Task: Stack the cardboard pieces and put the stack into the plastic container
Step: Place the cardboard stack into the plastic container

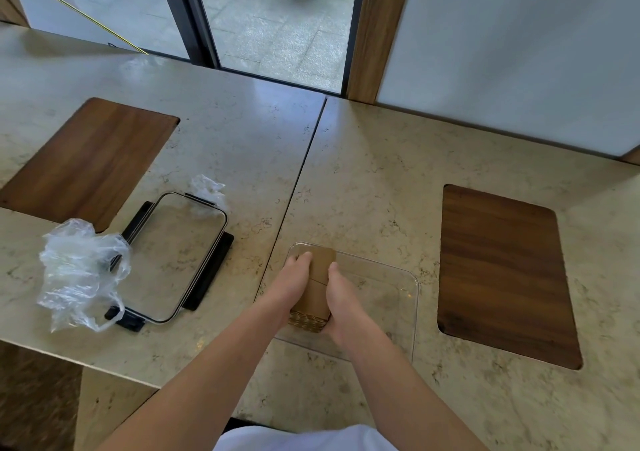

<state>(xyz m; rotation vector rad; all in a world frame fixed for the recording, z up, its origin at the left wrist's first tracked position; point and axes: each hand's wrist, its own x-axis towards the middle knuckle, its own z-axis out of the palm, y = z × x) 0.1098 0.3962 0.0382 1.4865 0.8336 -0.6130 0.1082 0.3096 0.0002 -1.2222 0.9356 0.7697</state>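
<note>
A stack of brown cardboard pieces (318,288) sits in the left part of the clear plastic container (398,298) on the stone counter. My left hand (292,282) grips the stack's left side, fingers reaching to its far end. On the right side my right hand (341,298) holds the stack, thumb along the top edge. The corrugated edges of the stack show at its near end between my wrists. The stack's underside is hidden, so whether it rests on the container's floor I cannot tell.
The container's clear lid with black clips (176,260) lies to the left. A crumpled plastic bag (81,270) rests beside the lid, a smaller plastic scrap (207,191) behind it. Wooden insets (498,274) (90,163) flank the counter. The counter's front edge drops off at lower left.
</note>
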